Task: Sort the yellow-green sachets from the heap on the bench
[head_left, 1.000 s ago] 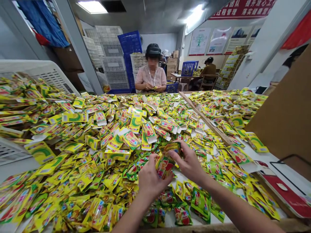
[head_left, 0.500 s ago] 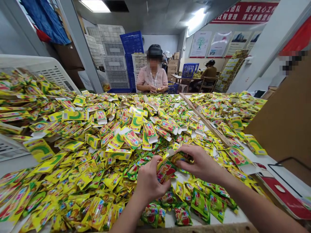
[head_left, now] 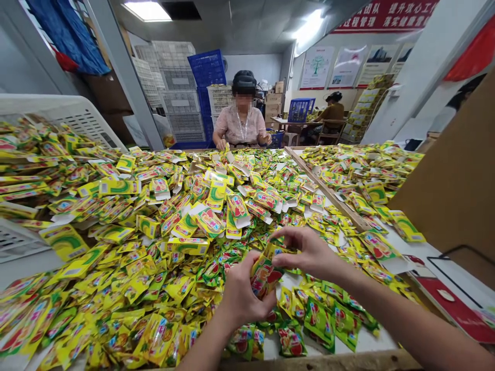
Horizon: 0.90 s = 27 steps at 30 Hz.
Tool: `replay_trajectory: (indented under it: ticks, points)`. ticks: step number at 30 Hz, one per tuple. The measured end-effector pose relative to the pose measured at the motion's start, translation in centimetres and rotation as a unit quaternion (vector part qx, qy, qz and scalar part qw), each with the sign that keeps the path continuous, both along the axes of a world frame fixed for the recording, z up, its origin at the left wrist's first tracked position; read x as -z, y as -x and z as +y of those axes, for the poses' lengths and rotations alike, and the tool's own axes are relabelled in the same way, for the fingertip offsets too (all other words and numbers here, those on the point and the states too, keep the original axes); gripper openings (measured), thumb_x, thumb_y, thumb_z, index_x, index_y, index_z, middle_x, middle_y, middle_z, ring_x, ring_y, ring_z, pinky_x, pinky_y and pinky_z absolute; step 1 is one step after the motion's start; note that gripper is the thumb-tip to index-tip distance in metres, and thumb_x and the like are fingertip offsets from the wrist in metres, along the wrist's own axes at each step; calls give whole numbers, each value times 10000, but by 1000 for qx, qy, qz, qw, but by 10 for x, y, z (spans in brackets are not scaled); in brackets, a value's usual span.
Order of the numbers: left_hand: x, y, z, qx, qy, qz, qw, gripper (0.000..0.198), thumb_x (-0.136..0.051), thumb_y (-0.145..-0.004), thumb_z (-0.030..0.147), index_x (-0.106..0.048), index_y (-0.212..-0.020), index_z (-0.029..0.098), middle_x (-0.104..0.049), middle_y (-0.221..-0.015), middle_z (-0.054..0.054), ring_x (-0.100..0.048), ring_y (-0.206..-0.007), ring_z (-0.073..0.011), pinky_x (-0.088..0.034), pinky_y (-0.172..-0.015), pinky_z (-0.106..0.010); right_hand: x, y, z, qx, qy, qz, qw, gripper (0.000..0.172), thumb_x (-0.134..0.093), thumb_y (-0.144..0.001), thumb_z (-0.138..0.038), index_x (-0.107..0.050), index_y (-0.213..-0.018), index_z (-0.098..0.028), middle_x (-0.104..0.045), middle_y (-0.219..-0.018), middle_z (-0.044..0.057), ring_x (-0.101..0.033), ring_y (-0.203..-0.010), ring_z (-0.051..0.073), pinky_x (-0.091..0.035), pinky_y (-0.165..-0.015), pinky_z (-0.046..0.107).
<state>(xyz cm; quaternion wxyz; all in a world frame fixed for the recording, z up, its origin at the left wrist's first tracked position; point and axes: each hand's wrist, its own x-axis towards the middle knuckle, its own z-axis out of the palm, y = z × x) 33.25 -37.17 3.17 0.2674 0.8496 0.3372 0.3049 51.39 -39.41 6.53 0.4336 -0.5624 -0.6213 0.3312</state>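
My left hand (head_left: 249, 288) is wrapped around a small yellow candy carton (head_left: 263, 275), printed with red fruit and bright lettering. The carton stands tilted, its upper end toward my right hand. At that upper end my right hand (head_left: 299, 252) pinches a small yellow sachet (head_left: 285, 250), mostly hidden by the fingers; how far it sits inside the carton I cannot tell. Below and around both hands lie loose candy sachets, among them a green one with watermelon print (head_left: 319, 320). Beyond them, several flat cartons with white flaps (head_left: 209, 219) lie heaped.
A white plastic crate (head_left: 93, 121) spills cartons at the left. A wooden strip (head_left: 328, 190) divides the heap on the right, near a brown cardboard panel (head_left: 444, 190) and a red-and-white item (head_left: 444, 294). Across the table sits a person (head_left: 242, 121); another sits farther back.
My right hand has moved slightly left, its fingers closer to the carton's upper end, and less of the sachet shows. The person opposite has lowered one hand to the heap, hands now apart.
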Motion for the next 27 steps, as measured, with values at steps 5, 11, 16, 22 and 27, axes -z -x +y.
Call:
replay_trajectory:
  ticks: [5,11,16,22,27]
  points:
    - [-3,2,4,-11,35,8,999,364,-636,-635,288,-448,-940,220,-580,-698,39,-561,-578,-138,-449,-574,-247,12,6,-1,62,-68,64,994,264,-755,-646,-417,-625,-683,-190,-556,-670,-6,-502,-610,127,-428,-565,263]
    - [-8,2,5,0,64,-14,998,370,-648,-625,269,-452,-935,218,-603,-712,42,-574,-599,-140,-455,-579,-238,11,2,-4,40,-97,11,994,148,-696,-739,-358,-736,-836,-253,-663,-752,34,-604,-761,193,-452,-730,367]
    - [-5,3,5,-24,48,11,998,373,-628,-632,267,-450,-956,220,-601,-739,28,-582,-613,-152,-456,-592,-255,18,9,-11,52,-102,-50,992,130,-630,-810,-312,-731,-734,-280,-725,-792,46,-570,-1066,298,-343,-921,523]
    - [-2,3,4,-2,67,36,997,408,-660,-588,295,-470,-942,224,-620,-773,9,-600,-651,-174,-463,-615,-276,15,11,-19,-84,-28,-127,988,195,-770,-656,-391,-716,-782,-252,-710,-875,45,-577,-1008,305,-285,-968,561]
    - [-4,3,7,-18,104,1,994,442,-682,-562,240,-514,-970,218,-631,-792,2,-617,-675,-178,-487,-626,-283,24,18,-18,-25,1,-46,999,14,-720,-704,-249,-726,-704,-237,-664,-697,12,-595,-760,204,-453,-772,382]
